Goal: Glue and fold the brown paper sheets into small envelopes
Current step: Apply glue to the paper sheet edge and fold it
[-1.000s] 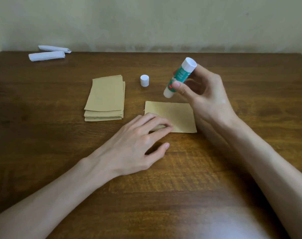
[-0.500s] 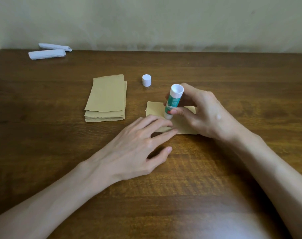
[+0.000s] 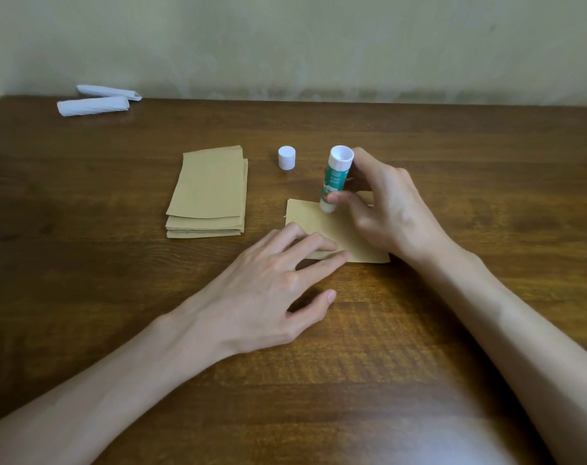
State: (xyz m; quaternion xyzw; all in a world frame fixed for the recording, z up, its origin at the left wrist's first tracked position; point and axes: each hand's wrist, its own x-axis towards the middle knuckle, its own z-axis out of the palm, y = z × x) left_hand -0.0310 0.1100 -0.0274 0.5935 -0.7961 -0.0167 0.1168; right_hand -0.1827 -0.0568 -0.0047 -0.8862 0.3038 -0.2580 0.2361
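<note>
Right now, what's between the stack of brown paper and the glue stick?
The white cap stands on the table between the paper stack and the glue stick, a little farther back; the head view shows it.

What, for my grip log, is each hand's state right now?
Left hand: open, straight fingers pressing the brown paper sheet onto the table.
Right hand: closed around the glue stick, whose tip is down on the sheet.
</note>
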